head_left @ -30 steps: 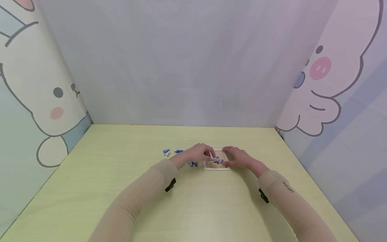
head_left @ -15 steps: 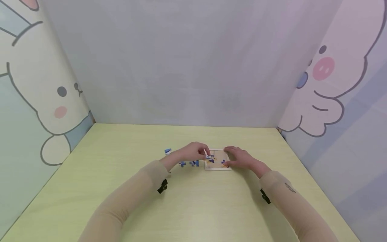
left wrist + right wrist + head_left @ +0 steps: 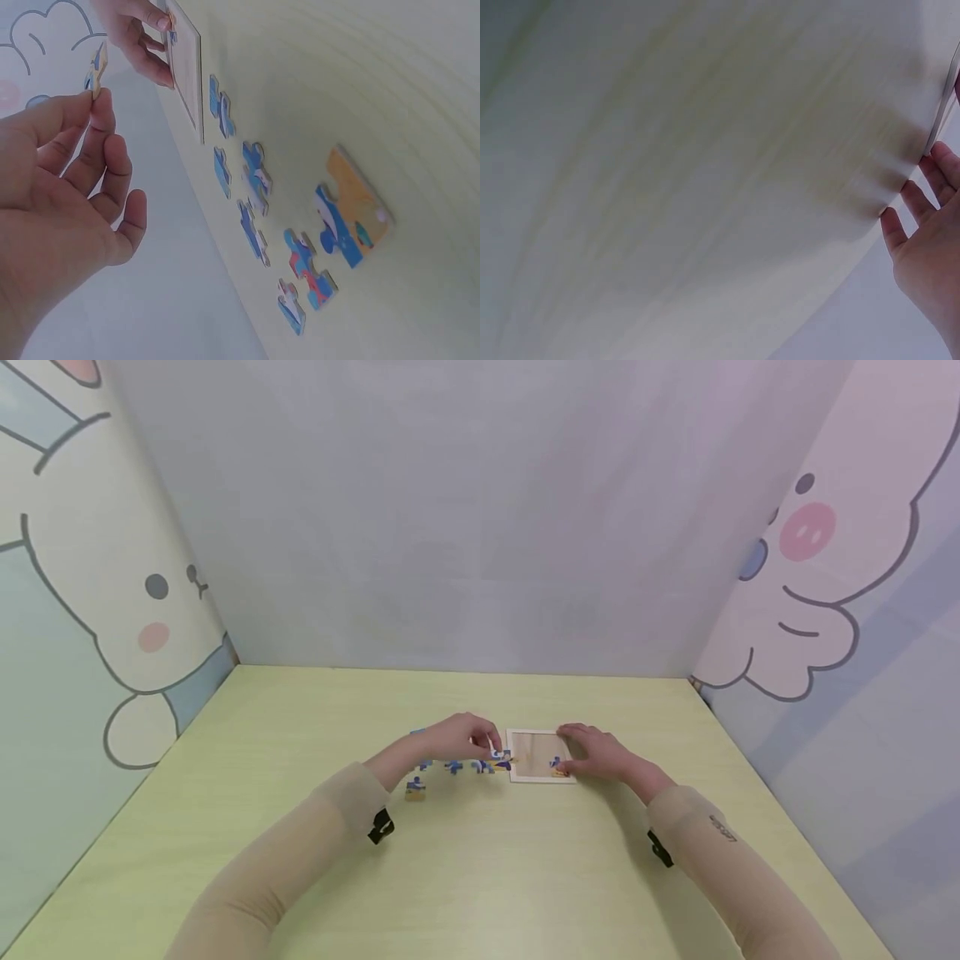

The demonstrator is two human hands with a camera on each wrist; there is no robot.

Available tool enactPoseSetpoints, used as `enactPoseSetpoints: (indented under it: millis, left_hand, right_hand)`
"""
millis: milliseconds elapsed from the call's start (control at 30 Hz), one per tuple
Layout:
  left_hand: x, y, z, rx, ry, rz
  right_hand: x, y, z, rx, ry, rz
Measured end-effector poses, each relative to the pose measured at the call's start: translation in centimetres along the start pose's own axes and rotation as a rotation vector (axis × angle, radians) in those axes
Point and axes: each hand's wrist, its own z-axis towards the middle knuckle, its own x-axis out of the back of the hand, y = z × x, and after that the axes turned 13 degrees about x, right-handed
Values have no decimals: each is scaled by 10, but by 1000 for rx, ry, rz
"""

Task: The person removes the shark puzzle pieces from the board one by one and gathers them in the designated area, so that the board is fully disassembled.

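Note:
My left hand (image 3: 459,737) pinches a small jigsaw piece (image 3: 96,69) between thumb and fingertips, raised above the table just left of the puzzle tray (image 3: 542,780). The left wrist view shows that piece nearly edge-on, with the other fingers loosely bent. At the tray's right side rests my right hand (image 3: 600,753), its thumb by a blue and orange corner piece (image 3: 557,766) lying inside the tray. In the right wrist view its fingers (image 3: 919,199) are fairly straight, fingertips touching the tabletop beside the tray's edge.
Several loose jigsaw pieces (image 3: 255,169) lie on the yellow table (image 3: 480,877), left of the tray. Nearest the left wrist camera is an orange and blue piece (image 3: 356,202). Curtains with cartoon animals surround the table at back and sides.
My left hand has moved left, out of the tray, carrying the pinched piece with it. More of the tray's bare wooden floor shows. The right hand has stayed in place.

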Motion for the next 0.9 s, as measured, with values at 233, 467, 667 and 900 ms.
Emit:
enactPoseSetpoints:
  millis: [233, 467, 667, 900]
  left_hand:
    - [1, -15, -14, 12, 28, 21]
    - [-7, -36, -29, 69, 23, 21]
    - [-14, -49, -37, 64, 16, 21]
    - [-18, -59, -42, 91, 12, 20]
  right_hand:
    - [1, 1, 1, 3, 1, -5]
    - [1, 1, -2, 3, 2, 1]
    - [2, 2, -1, -14, -4, 7]
    - [1, 7, 1, -3, -6, 8]
